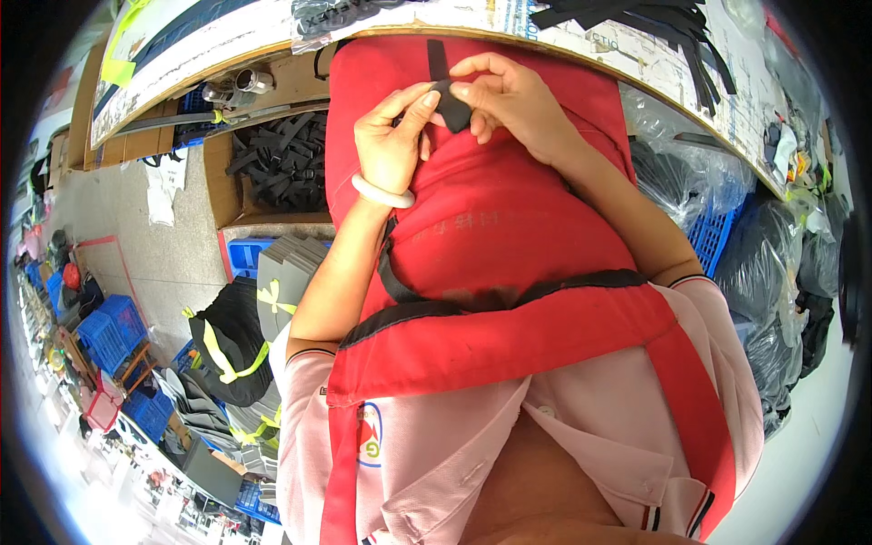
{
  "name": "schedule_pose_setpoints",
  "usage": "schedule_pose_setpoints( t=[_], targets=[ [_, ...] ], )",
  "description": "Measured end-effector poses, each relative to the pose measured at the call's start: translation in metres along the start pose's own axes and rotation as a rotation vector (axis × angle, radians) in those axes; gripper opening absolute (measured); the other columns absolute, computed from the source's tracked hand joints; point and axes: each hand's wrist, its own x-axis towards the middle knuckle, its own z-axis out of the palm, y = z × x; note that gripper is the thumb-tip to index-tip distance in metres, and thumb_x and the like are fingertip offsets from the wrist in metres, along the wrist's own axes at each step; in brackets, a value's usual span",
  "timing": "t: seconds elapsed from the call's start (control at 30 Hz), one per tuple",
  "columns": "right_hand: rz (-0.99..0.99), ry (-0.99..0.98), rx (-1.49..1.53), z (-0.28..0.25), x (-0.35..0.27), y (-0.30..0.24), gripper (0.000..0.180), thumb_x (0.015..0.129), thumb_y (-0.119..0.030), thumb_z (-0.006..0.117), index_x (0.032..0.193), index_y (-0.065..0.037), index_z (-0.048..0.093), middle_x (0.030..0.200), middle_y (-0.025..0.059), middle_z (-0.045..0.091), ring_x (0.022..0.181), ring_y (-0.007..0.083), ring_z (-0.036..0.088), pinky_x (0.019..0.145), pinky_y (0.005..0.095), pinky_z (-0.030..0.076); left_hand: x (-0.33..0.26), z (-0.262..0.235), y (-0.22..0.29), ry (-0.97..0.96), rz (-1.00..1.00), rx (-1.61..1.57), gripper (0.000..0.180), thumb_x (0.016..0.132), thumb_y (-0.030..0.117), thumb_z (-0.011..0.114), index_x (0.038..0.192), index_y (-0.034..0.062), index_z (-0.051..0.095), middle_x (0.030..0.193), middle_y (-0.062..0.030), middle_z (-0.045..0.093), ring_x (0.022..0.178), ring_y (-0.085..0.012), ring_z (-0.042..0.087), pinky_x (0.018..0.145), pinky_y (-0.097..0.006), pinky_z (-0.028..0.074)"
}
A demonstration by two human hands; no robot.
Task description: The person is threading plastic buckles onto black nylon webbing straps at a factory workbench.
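Over my red apron [509, 227], both hands pinch one narrow black strap piece [449, 98]. My left hand [392, 136] wears a pale bangle on its wrist and grips the strap's lower folded end with thumb and forefinger. My right hand [509, 95] holds the same folded end from the right side. The strap's free end rises toward the worktable edge [636, 68].
A pile of black straps [636, 18] lies on the worktable above. A cardboard box of black straps [282, 159] stands at the left, with grey stacks tied with yellow bands [263, 309] and blue crates [109, 331] on the floor. Plastic bags [690, 182] crowd the right.
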Motion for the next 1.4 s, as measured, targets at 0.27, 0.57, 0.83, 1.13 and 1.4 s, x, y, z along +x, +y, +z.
schedule_pose_setpoints(
  t=[0.27, 0.57, 0.83, 1.13, 1.4],
  targets=[
    [0.139, -0.234, 0.204, -0.006, 0.012, 0.017, 0.021, 0.092, -0.022, 0.057, 0.080, -0.004, 0.057, 0.065, -0.0014, 0.051, 0.049, 0.0050, 0.044, 0.044, 0.0195, 0.034, -0.009, -0.010, 0.023, -0.106, -0.119, 0.041, 0.015, 0.089, 0.002, 0.059, 0.101, -0.0041, 0.066, 0.068, -0.0027, 0.058, 0.046, -0.0046, 0.043, 0.040, -0.019, 0.029],
    [-0.378, 0.346, -0.677, -0.062, 0.009, -0.001, 0.020, 0.084, -0.025, 0.065, 0.097, -0.009, 0.066, 0.085, 0.0060, 0.061, 0.075, 0.0201, 0.058, 0.069, 0.0308, 0.048, -0.054, -0.162, 0.094, 0.245, 0.043, 0.185, 0.024, 0.092, 0.013, 0.058, 0.115, 0.0043, 0.060, 0.074, -0.0015, 0.057, 0.053, -0.0049, 0.048, 0.043, -0.017, 0.034],
    [-0.679, 0.510, -1.065, -0.114, 0.017, 0.030, 0.025, 0.075, -0.018, 0.072, 0.101, -0.014, 0.070, 0.093, 0.0016, 0.059, 0.090, 0.0228, 0.054, 0.085, 0.0349, 0.042, -0.021, -0.173, 0.002, 0.259, -0.081, -0.252, 0.036, 0.090, -0.003, 0.052, 0.125, -0.0058, 0.046, 0.117, -0.0194, 0.057, 0.106, -0.0309, 0.059, 0.095, -0.040, 0.050],
    [-0.516, 0.215, -0.497, -0.014, -0.029, -0.055, 0.011, 0.086, -0.010, 0.063, 0.095, -0.005, 0.067, 0.083, 0.0032, 0.065, 0.070, 0.0106, 0.060, 0.062, 0.0239, 0.047, -0.001, -0.030, 0.013, -0.101, -0.170, -0.145, 0.016, 0.095, 0.007, 0.051, 0.107, -0.0019, 0.053, 0.089, -0.0186, 0.066, 0.073, -0.0249, 0.068, 0.062, -0.032, 0.058],
    [0.100, -0.162, 0.246, 0.017, -0.009, -0.028, 0.019, 0.093, -0.020, 0.056, 0.089, -0.002, 0.059, 0.067, 0.0027, 0.059, 0.051, 0.0063, 0.054, 0.045, 0.0190, 0.043, -0.010, -0.004, 0.017, -0.139, -0.108, -0.139, 0.020, 0.096, 0.007, 0.049, 0.107, -0.0057, 0.060, 0.082, -0.0113, 0.066, 0.067, -0.0165, 0.065, 0.058, -0.026, 0.055]
  ],
)
